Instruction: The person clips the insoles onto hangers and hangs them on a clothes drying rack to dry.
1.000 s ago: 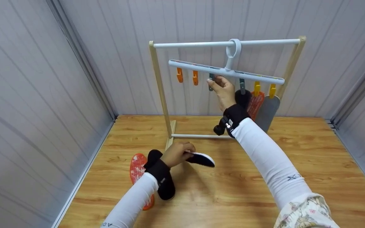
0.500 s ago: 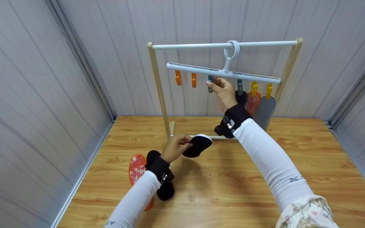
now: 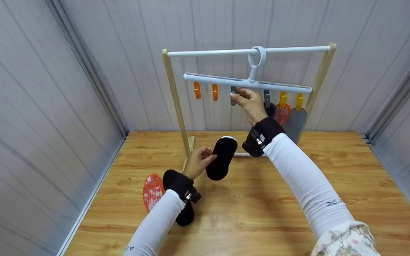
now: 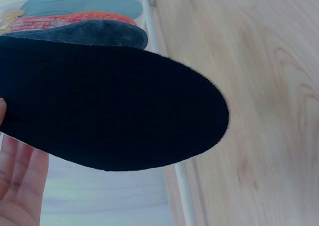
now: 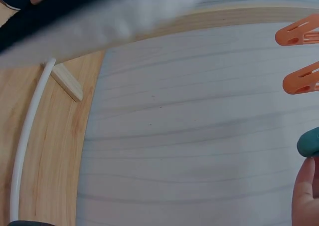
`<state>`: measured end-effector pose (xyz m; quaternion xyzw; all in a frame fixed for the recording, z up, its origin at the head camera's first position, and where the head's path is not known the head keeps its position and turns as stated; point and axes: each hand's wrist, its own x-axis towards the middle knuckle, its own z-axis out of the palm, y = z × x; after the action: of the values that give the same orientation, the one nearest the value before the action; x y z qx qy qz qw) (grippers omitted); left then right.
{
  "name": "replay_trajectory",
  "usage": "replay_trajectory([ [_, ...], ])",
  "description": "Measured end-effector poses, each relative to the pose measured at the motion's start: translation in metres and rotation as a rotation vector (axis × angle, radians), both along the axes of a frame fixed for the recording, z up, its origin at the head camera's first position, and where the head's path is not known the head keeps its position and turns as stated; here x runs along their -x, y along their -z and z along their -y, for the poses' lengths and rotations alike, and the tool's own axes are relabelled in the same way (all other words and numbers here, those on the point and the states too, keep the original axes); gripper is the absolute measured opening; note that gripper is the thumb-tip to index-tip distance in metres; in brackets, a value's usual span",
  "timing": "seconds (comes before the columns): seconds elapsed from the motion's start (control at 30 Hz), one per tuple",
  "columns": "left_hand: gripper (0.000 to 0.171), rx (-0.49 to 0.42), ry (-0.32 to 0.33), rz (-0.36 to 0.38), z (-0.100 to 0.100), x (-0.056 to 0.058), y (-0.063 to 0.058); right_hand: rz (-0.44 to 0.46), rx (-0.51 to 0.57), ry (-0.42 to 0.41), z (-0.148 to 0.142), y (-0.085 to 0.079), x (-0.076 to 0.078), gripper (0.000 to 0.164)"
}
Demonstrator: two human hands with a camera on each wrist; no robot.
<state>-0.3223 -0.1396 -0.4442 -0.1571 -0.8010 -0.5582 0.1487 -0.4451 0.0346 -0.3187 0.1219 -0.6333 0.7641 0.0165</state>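
Note:
My left hand (image 3: 198, 163) pinches the side of a black insole (image 3: 222, 160) with a white edge, held upright above the table below the hanger. In the left wrist view its rounded black end (image 4: 149, 111) fills the middle. My right hand (image 3: 253, 106) pinches a dark green clothespin (image 3: 233, 101) under the light blue hanger (image 3: 212, 79). Two orange clothespins (image 3: 215, 93) hang to its left with nothing in them. On the hanger's right half, another green clothespin (image 3: 267, 99) and two yellow ones (image 3: 299, 102) hold a dark insole, a red insole (image 3: 282, 114) and a grey insole (image 3: 296, 122).
The hanger hooks over the top rod (image 3: 208, 53) of a wooden rack (image 3: 174, 92). On the table (image 3: 262, 213) at left lie a red-and-white insole (image 3: 152, 192) and a black insole (image 3: 186, 216), partly under my left arm. Panelled walls (image 3: 66, 124) stand around.
My left hand has lifted the black insole toward the hanger and turned it from nearly flat to upright. My right hand stays at the green clothespin.

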Motion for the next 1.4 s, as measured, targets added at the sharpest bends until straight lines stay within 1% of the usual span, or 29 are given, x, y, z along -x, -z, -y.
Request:
replay_trajectory([
  [0.03, 0.010, -0.005, -0.010, 0.002, -0.002, -0.003, -0.006, 0.001, -0.001, 0.000, 0.000, 0.000, 0.000, 0.038],
  [0.13, 0.011, -0.031, -0.036, 0.032, -0.006, -0.001, -0.009, 0.000, 0.001, -0.002, 0.001, 0.001, -0.001, 0.039],
  [0.23, 0.012, -0.072, -0.051, 0.044, -0.008, 0.004, -0.010, -0.003, -0.007, -0.004, 0.001, 0.001, -0.002, 0.040],
  [0.3, 0.012, -0.099, -0.050, 0.032, -0.009, 0.007, -0.009, 0.002, -0.010, -0.006, 0.001, 0.001, -0.002, 0.041],
  [0.33, 0.012, -0.109, -0.049, 0.025, -0.009, 0.009, -0.008, 0.006, -0.013, -0.007, 0.002, 0.001, -0.002, 0.041],
  [0.43, 0.013, -0.123, -0.049, 0.031, -0.007, 0.020, 0.003, 0.034, -0.001, -0.011, 0.004, 0.001, -0.002, 0.037],
  [0.57, 0.013, -0.160, -0.058, 0.100, -0.005, 0.033, 0.016, 0.090, 0.044, -0.020, 0.007, 0.001, -0.002, 0.023],
  [0.6, 0.013, -0.173, -0.062, 0.120, -0.005, 0.034, 0.016, 0.105, 0.065, -0.027, 0.008, 0.000, -0.002, 0.020],
  [0.67, 0.013, -0.203, -0.056, 0.146, -0.005, 0.036, 0.016, 0.128, 0.089, -0.035, 0.008, -0.001, -0.002, 0.015],
  [0.77, 0.015, -0.234, -0.043, 0.185, -0.007, 0.039, 0.014, 0.153, 0.122, -0.048, 0.006, -0.003, 0.000, 0.013],
  [0.9, 0.020, -0.248, -0.032, 0.214, -0.010, 0.043, 0.012, 0.161, 0.149, -0.055, 0.005, -0.005, 0.001, 0.011],
  [1.03, 0.021, -0.238, -0.052, 0.200, -0.011, 0.047, 0.011, 0.161, 0.172, -0.057, 0.005, -0.007, 0.001, 0.010],
  [1.13, 0.019, -0.226, -0.067, 0.189, -0.010, 0.049, 0.009, 0.154, 0.179, -0.046, 0.006, -0.007, 0.002, 0.009],
  [1.23, 0.017, -0.232, -0.056, 0.189, -0.009, 0.049, 0.008, 0.141, 0.170, -0.030, 0.008, -0.007, 0.003, 0.008],
  [1.3, 0.017, -0.254, -0.042, 0.188, -0.008, 0.048, 0.005, 0.142, 0.172, -0.024, 0.008, -0.007, 0.003, 0.007],
  [1.4, 0.019, -0.278, -0.031, 0.181, -0.007, 0.042, -0.004, 0.147, 0.173, -0.021, 0.010, -0.007, 0.003, 0.007],
])
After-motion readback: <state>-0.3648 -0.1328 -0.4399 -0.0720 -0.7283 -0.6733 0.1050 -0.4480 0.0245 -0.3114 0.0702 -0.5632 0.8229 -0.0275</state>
